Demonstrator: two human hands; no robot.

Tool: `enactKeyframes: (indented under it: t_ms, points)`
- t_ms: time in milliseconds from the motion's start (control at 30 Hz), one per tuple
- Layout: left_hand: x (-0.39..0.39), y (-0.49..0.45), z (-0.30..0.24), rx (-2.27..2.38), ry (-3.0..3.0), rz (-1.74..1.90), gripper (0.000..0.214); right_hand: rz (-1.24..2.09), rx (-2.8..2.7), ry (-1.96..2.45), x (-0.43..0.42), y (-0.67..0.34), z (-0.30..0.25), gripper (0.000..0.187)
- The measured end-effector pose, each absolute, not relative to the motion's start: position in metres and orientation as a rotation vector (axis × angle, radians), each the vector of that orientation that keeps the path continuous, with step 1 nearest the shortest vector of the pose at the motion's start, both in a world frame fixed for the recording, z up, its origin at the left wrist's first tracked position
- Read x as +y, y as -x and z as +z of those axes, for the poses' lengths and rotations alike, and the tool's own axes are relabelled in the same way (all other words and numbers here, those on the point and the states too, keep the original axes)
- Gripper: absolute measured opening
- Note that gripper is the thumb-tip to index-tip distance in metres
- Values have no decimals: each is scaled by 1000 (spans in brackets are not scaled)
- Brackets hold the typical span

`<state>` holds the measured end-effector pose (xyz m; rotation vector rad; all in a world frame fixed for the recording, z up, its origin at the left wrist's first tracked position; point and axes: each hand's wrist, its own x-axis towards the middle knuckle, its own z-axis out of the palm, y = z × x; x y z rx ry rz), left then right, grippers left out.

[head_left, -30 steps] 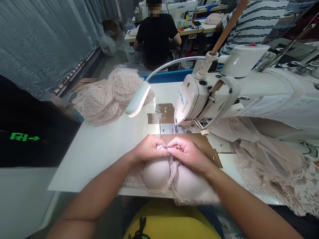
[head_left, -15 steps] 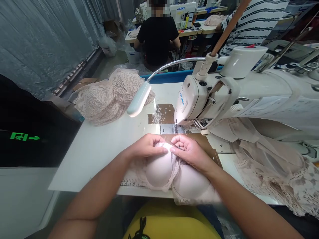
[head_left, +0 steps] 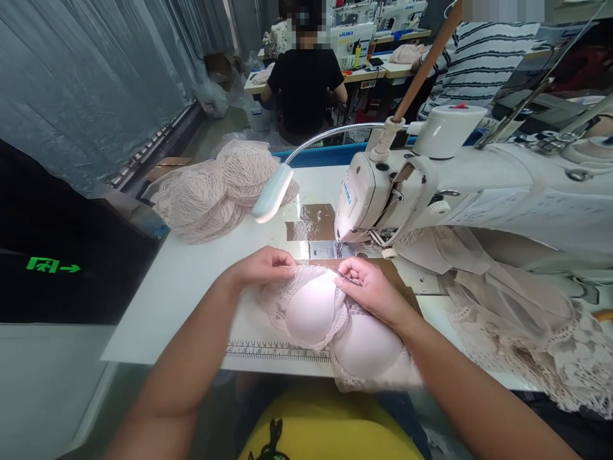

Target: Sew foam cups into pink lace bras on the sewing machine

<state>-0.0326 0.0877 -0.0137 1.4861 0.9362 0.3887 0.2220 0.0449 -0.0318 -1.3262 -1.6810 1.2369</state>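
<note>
— What sort of room is this?

— A sewing workshop. A white counter point(head_left: 191, 287) carries a sewing machine point(head_left: 431, 185) along its far right side. A lamp point(head_left: 272, 193) on a bendy neck shines down at the middle. Two other people sit at machines farther back, one in a black shirt point(head_left: 306, 83) and one in a striped shirt point(head_left: 479, 51).

— Where is the bra?

— The bra point(head_left: 313, 310) lies cups up at the near edge of the counter, just in front of the needle plate point(head_left: 325, 249). It partly covers a printed ruler point(head_left: 272, 350) that runs along that edge.

— And the hands?

— The left hand point(head_left: 261, 267) has its grip pinched shut on the lace at the top of the nearer cup. The right hand point(head_left: 371, 291) has its grip closed on a thin metal tool point(head_left: 342, 275), which points at the lace between the cups. What kind of tool it is, I cannot tell.

— Which step is this, would you say?

— I judge it to be tidying or lining up the top edge, not stitching, since the bra lies short of the foot. A move to the foot would call for the lace held flat and taut, with the tool's tip clear of the needle.

— How does the bra look?

— It is pale pink, with smooth moulded cups edged in scalloped lace, and the lamp whitens one cup. A lace pile point(head_left: 215, 188) sits at the far left corner, and a lace heap point(head_left: 502, 306) spills over the right side.
</note>
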Motion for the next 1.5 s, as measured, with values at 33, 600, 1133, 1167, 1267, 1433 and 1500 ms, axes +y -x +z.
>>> enactKeyframes:
  t_ms: [33,600,1133,1167,1267,1433,1500]
  points:
    - [88,33,-14,917,-1483,387,22,1225,-1691,1321,45,-222,-32,16]
    - [90,30,-33,728,-1149,460,54,794,-2096,1801,33,-276,-1,42]
    - [31,5,23,1234,-2499,29,11,659,-2175,1732,-6,-268,-11,27]
    - [24,13,29,1260,-2512,120,18,692,-2160,1742,-2,-261,-9,27]
    - [0,43,43,1235,-2406,320,31,689,-2137,1707,13,-233,-11,23]
    - [-29,64,23,943,-2195,295,7,571,-2316,1370,25,-161,6,36]
    - [-33,65,7,1119,-2176,366,13,620,-2434,1299,21,-135,24,24]
